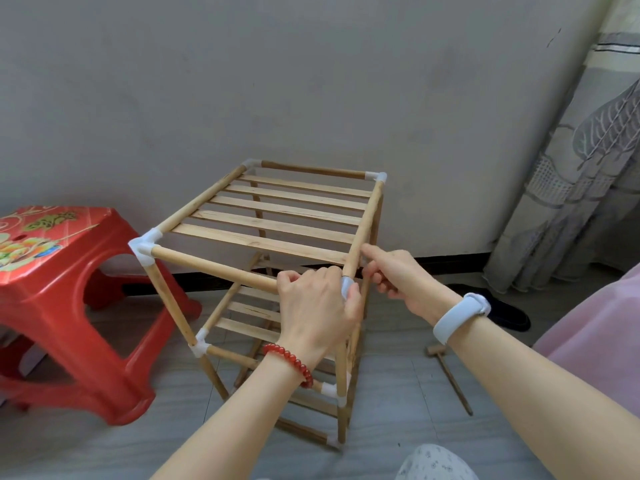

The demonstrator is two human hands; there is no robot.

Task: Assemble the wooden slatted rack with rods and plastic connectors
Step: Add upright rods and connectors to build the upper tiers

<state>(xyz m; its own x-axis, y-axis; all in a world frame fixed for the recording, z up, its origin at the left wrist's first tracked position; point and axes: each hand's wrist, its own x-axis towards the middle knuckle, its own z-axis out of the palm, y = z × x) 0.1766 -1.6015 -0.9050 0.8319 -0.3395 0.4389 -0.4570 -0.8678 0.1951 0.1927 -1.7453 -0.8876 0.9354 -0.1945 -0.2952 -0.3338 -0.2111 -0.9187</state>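
Observation:
The wooden slatted rack [270,216] stands upright on the floor, several tiers joined by white plastic connectors [143,249]. My left hand [315,303] grips the near right top corner, covering the white connector [346,285] there and the end of the front rod [214,266]. My right hand [391,275] sits just right of that corner, its thumb pressing against the right side rod [363,230] while the other fingers curl under it. The lower tiers show through the frame.
A red plastic stool [65,299] stands close to the rack's left. A small wooden mallet [448,374] lies on the grey floor to the right. Wall behind, curtain [571,168] at right, pink fabric [595,341] at the right edge, my knee [436,462] at the bottom.

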